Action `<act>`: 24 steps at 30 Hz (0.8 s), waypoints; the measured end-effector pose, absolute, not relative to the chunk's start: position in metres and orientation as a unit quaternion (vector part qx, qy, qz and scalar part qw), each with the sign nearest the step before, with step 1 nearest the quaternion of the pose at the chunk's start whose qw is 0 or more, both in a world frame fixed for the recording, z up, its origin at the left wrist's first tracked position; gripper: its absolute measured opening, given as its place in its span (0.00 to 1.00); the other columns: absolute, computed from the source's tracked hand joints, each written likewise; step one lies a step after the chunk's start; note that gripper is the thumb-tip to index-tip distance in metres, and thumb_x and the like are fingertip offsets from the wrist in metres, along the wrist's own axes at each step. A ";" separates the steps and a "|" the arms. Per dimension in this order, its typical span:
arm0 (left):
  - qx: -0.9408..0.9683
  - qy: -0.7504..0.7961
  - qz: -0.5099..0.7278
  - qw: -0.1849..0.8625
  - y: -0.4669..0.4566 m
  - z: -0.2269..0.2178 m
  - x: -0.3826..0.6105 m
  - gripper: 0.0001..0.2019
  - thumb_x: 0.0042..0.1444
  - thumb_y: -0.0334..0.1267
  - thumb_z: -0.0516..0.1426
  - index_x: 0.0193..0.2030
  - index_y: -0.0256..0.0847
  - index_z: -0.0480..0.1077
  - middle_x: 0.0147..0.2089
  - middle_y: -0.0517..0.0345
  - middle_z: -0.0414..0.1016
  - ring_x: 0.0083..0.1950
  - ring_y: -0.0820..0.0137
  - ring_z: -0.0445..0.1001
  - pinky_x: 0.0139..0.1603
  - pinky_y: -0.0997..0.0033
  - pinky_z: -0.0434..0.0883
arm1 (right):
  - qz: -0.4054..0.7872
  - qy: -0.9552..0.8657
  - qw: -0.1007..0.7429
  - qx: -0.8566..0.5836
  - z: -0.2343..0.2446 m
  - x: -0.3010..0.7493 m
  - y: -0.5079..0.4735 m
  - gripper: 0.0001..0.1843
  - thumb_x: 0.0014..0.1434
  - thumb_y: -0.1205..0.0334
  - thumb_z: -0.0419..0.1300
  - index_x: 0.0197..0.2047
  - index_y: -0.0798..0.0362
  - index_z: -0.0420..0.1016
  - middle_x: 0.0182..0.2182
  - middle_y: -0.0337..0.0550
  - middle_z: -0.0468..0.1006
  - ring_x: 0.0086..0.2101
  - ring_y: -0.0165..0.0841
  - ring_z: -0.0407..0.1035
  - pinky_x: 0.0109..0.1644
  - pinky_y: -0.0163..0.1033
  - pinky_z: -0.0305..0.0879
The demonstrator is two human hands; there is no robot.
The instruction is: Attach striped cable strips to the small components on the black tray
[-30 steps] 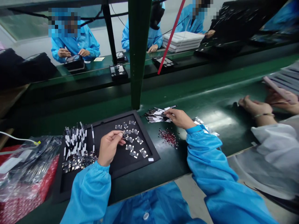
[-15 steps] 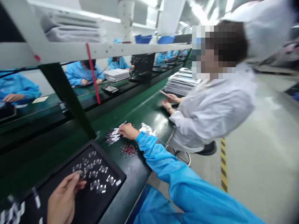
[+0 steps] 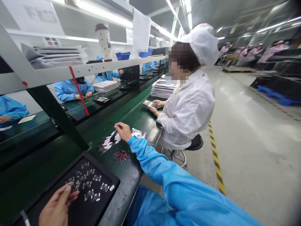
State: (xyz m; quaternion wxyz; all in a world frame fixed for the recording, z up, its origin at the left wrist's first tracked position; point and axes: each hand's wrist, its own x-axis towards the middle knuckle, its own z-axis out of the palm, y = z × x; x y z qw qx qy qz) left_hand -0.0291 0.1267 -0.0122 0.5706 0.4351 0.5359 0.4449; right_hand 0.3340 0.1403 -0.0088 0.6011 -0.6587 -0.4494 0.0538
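My left hand (image 3: pixel 56 205) is closed in a pinch over the black tray (image 3: pixel 107 207), with a small circuit board (image 3: pixel 74 184) at its fingertips. Several more small dark boards with pale tabs (image 3: pixel 89 194) lie in the tray in front of it. My right hand (image 3: pixel 124 131), in a blue sleeve, pinches a thin dark strip (image 3: pixel 111 122) just above a pile of black-and-white strips (image 3: pixel 109 142) on the green bench. Close by on the near side lies a heap of tiny dark red parts (image 3: pixel 121 155). A silvery bag (image 3: pixel 138 133) rests beyond my right wrist.
A person in white (image 3: pixel 188 106) sits at the bench on the right, holding a phone (image 3: pixel 150 104). Behind that phone stands a paper stack (image 3: pixel 162 88). A green post (image 3: pixel 57 117) and a white shelf (image 3: pixel 94 67) border the far side, where people in blue work.
My right hand has lifted slightly from the strip pile with a thin dark strip in its fingers. My left hand keeps its pinch over the tray. The camera view has turned right.
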 end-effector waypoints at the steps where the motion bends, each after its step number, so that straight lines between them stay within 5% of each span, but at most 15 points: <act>1: 0.437 0.534 0.445 0.571 0.126 -0.012 -0.029 0.25 0.34 0.47 0.73 0.39 0.38 0.77 0.35 0.60 0.80 0.33 0.71 0.79 0.32 0.78 0.78 | 0.058 -0.439 0.618 -0.650 -0.005 0.332 0.137 0.16 0.65 0.56 0.53 0.44 0.54 0.78 0.43 0.46 0.82 0.46 0.37 0.73 0.55 0.41 0.66; 7: 0.458 0.520 0.454 0.561 0.126 -0.012 -0.024 0.29 0.36 0.45 0.72 0.48 0.41 0.76 0.38 0.62 0.80 0.32 0.72 0.78 0.30 0.78 0.77 | 0.214 -0.471 0.636 -0.573 0.020 0.312 0.126 0.15 0.60 0.52 0.60 0.40 0.55 0.78 0.38 0.45 0.82 0.42 0.37 0.74 0.51 0.43 0.70; 14: 0.484 0.492 0.456 0.563 0.109 -0.012 -0.025 0.28 0.42 0.47 0.71 0.48 0.35 0.74 0.31 0.59 0.79 0.29 0.71 0.78 0.30 0.76 0.75 | 0.599 -0.559 0.443 -0.362 0.015 0.280 0.097 0.33 0.26 0.39 0.79 0.23 0.60 0.76 0.20 0.47 0.78 0.18 0.38 0.74 0.20 0.39 0.72; 16: 0.489 0.483 0.455 0.566 0.106 -0.014 -0.024 0.26 0.45 0.48 0.69 0.48 0.34 0.74 0.30 0.59 0.78 0.28 0.72 0.78 0.29 0.76 0.74 | 0.642 -0.533 0.442 -0.329 0.004 0.269 0.096 0.32 0.28 0.41 0.80 0.23 0.59 0.75 0.19 0.45 0.77 0.18 0.37 0.75 0.19 0.37 0.72; 20: 0.491 0.484 0.457 0.561 0.102 -0.018 -0.023 0.22 0.52 0.47 0.66 0.48 0.34 0.73 0.27 0.60 0.77 0.27 0.73 0.77 0.29 0.78 0.72 | 0.640 -0.435 0.536 -0.338 -0.010 0.239 0.100 0.21 0.51 0.45 0.72 0.38 0.53 0.78 0.30 0.39 0.81 0.25 0.27 0.78 0.29 0.31 0.77; 24: 0.491 0.472 0.460 0.569 0.097 -0.019 -0.022 0.19 0.55 0.45 0.64 0.48 0.34 0.72 0.26 0.61 0.76 0.27 0.72 0.77 0.30 0.77 0.73 | 0.624 -0.377 0.561 -0.391 -0.010 0.217 0.095 0.17 0.51 0.51 0.74 0.37 0.54 0.79 0.30 0.40 0.82 0.25 0.29 0.78 0.28 0.32 0.78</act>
